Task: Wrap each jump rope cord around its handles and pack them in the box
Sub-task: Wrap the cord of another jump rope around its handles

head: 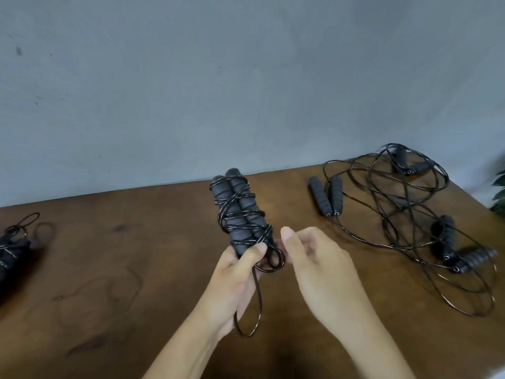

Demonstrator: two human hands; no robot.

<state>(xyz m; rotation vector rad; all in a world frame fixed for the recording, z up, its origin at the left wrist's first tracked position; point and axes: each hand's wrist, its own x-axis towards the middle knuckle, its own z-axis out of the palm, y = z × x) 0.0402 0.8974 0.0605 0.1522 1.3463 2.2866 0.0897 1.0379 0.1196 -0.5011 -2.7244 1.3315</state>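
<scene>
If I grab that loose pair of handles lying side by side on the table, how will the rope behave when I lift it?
Likely floppy: the thin cord lies in slack loops. It overlaps other ropes' loops, so lifting the loose pair of handles may drag them along. The handles look like ridged foam, probably light and grippy, though being round they might roll if nudged.

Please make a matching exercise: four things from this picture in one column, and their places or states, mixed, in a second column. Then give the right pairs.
1. wrapped rope
2. loose ropes
3. plant
4. bundle

a. at the table's left edge
b. held in the left hand
c. at the right edge of the picture
d. unwound on the table, right side

Pairs: 1-b, 2-d, 3-c, 4-a
</scene>
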